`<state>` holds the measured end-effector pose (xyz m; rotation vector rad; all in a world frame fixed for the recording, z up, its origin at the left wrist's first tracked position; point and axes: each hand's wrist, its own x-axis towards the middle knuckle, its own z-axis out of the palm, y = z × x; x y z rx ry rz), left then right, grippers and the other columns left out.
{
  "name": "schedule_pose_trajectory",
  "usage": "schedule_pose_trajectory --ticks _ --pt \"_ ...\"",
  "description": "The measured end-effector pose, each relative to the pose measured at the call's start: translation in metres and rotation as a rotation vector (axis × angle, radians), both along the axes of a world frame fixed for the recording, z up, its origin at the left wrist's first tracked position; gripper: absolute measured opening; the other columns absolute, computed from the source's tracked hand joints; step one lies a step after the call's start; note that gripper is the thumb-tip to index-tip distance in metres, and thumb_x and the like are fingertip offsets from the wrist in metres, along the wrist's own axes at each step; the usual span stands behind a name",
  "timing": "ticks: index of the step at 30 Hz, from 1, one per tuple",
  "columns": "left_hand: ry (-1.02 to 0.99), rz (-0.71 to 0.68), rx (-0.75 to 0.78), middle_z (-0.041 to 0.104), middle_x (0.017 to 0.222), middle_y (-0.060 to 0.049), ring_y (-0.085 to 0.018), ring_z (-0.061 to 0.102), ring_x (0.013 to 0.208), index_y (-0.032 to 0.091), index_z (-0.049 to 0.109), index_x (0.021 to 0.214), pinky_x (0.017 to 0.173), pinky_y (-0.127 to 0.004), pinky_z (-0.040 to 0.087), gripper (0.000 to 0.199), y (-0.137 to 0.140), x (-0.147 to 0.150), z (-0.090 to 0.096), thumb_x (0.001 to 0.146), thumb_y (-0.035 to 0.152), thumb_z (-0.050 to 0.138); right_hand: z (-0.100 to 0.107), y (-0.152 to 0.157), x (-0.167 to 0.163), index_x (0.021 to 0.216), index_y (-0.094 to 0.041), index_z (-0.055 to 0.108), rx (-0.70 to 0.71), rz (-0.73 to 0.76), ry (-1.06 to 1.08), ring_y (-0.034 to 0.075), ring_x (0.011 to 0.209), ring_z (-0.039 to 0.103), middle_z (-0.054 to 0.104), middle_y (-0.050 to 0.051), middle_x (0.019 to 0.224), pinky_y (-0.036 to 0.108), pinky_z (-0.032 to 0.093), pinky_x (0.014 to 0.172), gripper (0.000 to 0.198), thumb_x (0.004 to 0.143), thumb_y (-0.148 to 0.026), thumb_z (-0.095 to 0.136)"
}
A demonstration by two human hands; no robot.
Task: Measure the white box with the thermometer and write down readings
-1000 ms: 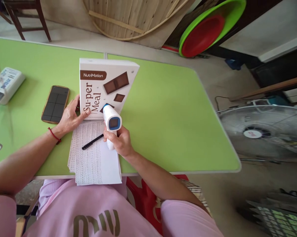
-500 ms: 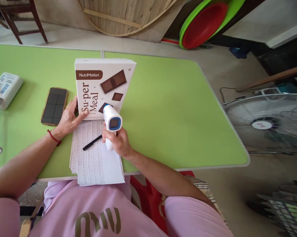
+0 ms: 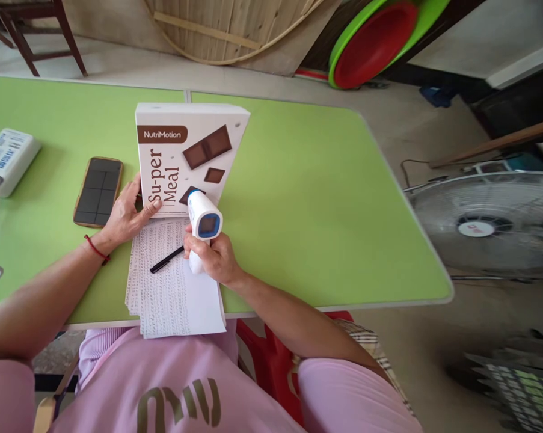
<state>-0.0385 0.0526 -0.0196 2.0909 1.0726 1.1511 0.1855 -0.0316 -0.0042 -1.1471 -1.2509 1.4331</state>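
Note:
A white box [image 3: 181, 162] with "NutriMotion Su-per Meal" print and pictures of chocolate stands upright on the green table. My left hand [image 3: 129, 210] grips its lower left edge, thumb on the front face, the other fingers partly hidden at its side. In my right hand [image 3: 214, 255] is a white infrared thermometer [image 3: 199, 210], held by its handle with the fingers wrapped round. Its blue-rimmed screen faces me and its front end is close to the box's lower front. Under the thermometer lie handwritten paper sheets [image 3: 167, 300] with a black pen [image 3: 166, 260] on them.
Left of the box lies a smartphone [image 3: 98, 191]. A white power bank [image 3: 9, 161] with a cable is at the far left. The green table [image 3: 307, 204] ends on the right, where a large fan [image 3: 483, 225] stands. A red chair [image 3: 271, 367] is below the table's near edge.
The whole view has shifted very slightly. Both hands keep their holds, and the box and thermometer stay in nearly the same places.

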Motion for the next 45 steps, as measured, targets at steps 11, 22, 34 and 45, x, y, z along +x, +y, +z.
schedule_pose_trajectory --ticks 11,22,34,45 --pt "0.043 0.073 -0.054 0.069 0.128 -0.017 -0.035 0.066 0.11 0.021 0.064 0.13 0.096 -0.056 0.057 0.068 -0.001 0.001 -0.003 0.099 0.08 0.052 -0.005 0.001 0.002 0.082 -0.024 0.055 0.029 -0.004 -0.032 0.016 0.055 0.058 0.062 -0.003 0.059 0.035 0.048 0.059 0.03 0.082 -0.052 0.068" --pt "0.044 0.057 -0.057 0.067 0.136 -0.017 -0.035 0.066 0.115 0.021 0.062 0.137 0.1 -0.056 0.057 0.072 -0.001 0.001 -0.001 0.099 0.081 0.051 -0.004 0.001 0.001 0.085 -0.023 0.057 0.003 0.024 0.003 0.015 0.054 0.058 0.061 -0.004 0.06 0.034 0.048 0.057 0.031 0.082 -0.052 0.068" --pt "0.026 0.081 -0.089 0.06 0.151 -0.019 -0.039 0.061 0.137 0.019 0.061 0.134 0.115 -0.058 0.051 0.075 -0.002 0.003 -0.001 0.096 0.084 0.054 0.003 0.005 0.012 0.086 -0.024 0.058 0.064 0.04 -0.118 0.016 0.063 0.057 0.063 -0.001 0.067 0.036 0.05 0.064 0.032 0.084 -0.053 0.072" --pt "0.019 0.204 -0.091 0.051 0.159 -0.02 -0.042 0.049 0.149 0.021 0.044 0.154 0.12 -0.061 0.049 0.077 0.004 -0.002 -0.025 0.094 0.064 0.067 0.003 0.038 0.092 0.125 -0.02 0.07 0.342 0.098 -0.702 0.029 0.101 0.066 0.069 0.014 0.115 0.048 0.059 0.089 0.055 0.081 -0.05 0.083"
